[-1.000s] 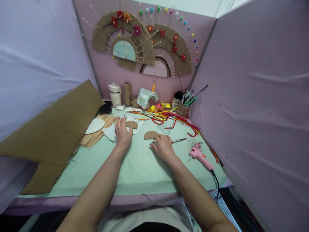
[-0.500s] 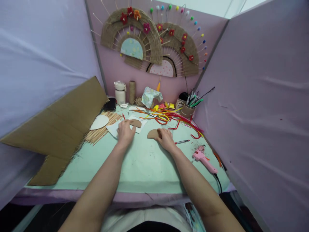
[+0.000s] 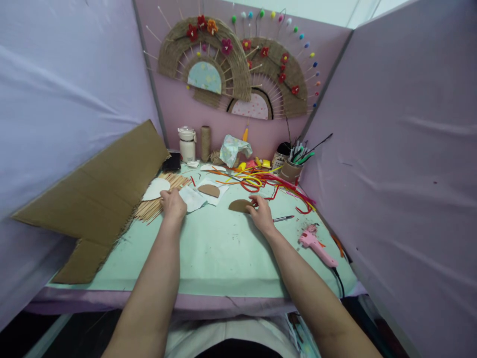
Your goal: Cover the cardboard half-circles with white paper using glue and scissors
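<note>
On the mint-green tablecloth (image 3: 223, 263), the right hand (image 3: 262, 216) pinches the right end of a cardboard semicircle (image 3: 237, 205), near a pen (image 3: 283, 218). The left hand (image 3: 174, 205) reaches over thin wooden sticks (image 3: 149, 211); its grip I cannot tell. Beyond, another semicircle (image 3: 209, 190) lies on white material (image 3: 222, 190), before tangled pipe cleaners (image 3: 275, 180).

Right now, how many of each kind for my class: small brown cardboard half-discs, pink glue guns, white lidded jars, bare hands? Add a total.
Small brown cardboard half-discs: 2
Pink glue gun: 1
White lidded jar: 1
Bare hands: 2
Total: 6
</note>
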Motion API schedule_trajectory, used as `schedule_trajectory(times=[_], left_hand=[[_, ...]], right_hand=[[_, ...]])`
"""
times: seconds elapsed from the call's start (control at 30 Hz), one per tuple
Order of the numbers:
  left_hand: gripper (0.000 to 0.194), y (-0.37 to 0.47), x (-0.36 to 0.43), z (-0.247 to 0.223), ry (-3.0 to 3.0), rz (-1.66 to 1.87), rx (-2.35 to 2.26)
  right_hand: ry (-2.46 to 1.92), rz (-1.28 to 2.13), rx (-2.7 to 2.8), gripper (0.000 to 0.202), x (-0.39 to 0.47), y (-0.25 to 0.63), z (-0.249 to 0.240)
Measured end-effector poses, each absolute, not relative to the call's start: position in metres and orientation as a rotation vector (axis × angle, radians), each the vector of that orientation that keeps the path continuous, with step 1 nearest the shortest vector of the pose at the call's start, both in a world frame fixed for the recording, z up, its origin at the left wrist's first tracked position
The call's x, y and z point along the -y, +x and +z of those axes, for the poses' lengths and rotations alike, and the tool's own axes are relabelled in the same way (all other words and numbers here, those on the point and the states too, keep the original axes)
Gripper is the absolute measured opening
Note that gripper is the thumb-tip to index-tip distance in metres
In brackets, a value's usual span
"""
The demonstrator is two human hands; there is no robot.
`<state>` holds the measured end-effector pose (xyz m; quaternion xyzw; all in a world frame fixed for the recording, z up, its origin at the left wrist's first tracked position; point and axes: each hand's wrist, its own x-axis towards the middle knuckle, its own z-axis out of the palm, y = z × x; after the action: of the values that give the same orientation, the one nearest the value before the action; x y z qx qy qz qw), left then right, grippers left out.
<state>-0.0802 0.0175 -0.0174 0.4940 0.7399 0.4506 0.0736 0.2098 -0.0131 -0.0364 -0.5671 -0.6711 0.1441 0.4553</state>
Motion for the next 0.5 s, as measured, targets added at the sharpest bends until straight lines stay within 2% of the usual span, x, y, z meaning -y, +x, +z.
schedule_trajectory(times=[0.13,0.23,0.4,0.5], left_hand=[[0.044,-0.073,-0.019,0.005,1.366,1.684,-1.940],[0.045,-0.063,-0.014,0.022,1.270,1.931,-1.561],[0.050,-0.033,0.010,0.037,1.245,1.482,-0.945],[0.051,-0.011,0.026,0.037,1.207,1.336,-0.769]], right_hand=[[-1.337,0.359,1.622,0.022,0.016,0.209,-0.033],[-1.298,0.366,1.519,0.018,0.014,0.211,-0.030],[-1.288,0.417,1.258,0.022,0.009,0.218,-0.025],[-1.274,0.434,1.183,0.023,0.008,0.222,-0.021]])
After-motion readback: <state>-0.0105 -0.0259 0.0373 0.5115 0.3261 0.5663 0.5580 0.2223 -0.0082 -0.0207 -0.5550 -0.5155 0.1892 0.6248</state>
